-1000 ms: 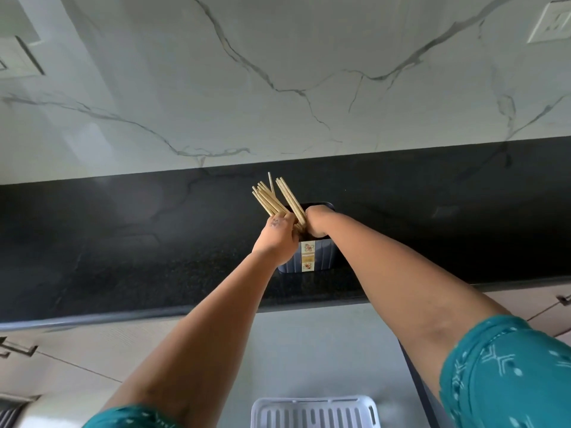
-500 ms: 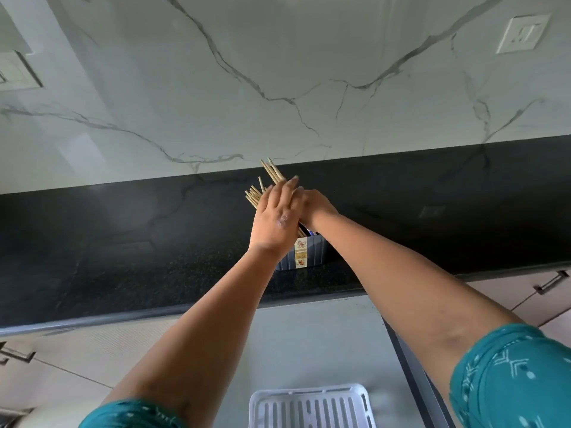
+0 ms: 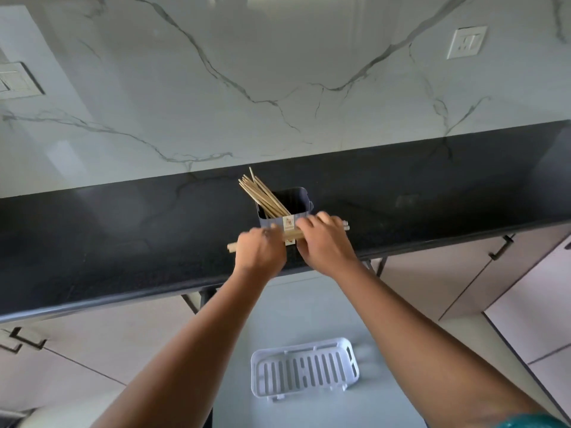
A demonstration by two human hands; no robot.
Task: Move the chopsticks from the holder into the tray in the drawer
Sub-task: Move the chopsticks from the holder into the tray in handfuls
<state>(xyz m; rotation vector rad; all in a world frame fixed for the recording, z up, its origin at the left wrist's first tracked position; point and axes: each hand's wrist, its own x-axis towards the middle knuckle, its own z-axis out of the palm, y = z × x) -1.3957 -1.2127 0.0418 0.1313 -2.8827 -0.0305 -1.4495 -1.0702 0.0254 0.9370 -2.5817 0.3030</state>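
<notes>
**A bundle of chopsticks held level in front of the holder**

Both hands are at the holder (image 3: 284, 208), a dark, square tub that stands on the black counter (image 3: 123, 242) near its front edge. Between them they carry a small bundle of chopsticks (image 3: 292, 234), turned flat and running left to right just in front of the holder's near wall. The left hand (image 3: 259, 251) is curled shut around the bundle's left part, with the stick ends poking out past it on the left. The right hand (image 3: 324, 242) is clamped over the right part, fingers (image 3: 321, 219) folded across the top – the other ends show just beyond them on the right. How many sticks are in the bundle I cannot tell; the hands hide most of it.

More sticks (image 3: 262, 196) are left inside the holder, leaning up and to the left out of its open top, tips fanned toward the marble wall (image 3: 278, 72) behind it. A pale label on the holder's near wall peeks out between the two hands.

Below the holder, past the counter's edge, the drawer (image 3: 296, 304) stands open. A white slotted tray (image 3: 304, 369) lies on its pale floor, well apart from the hands – nothing lies in it. Pale cabinet fronts (image 3: 92, 350) flank the drawer to either side of the holder.
</notes>
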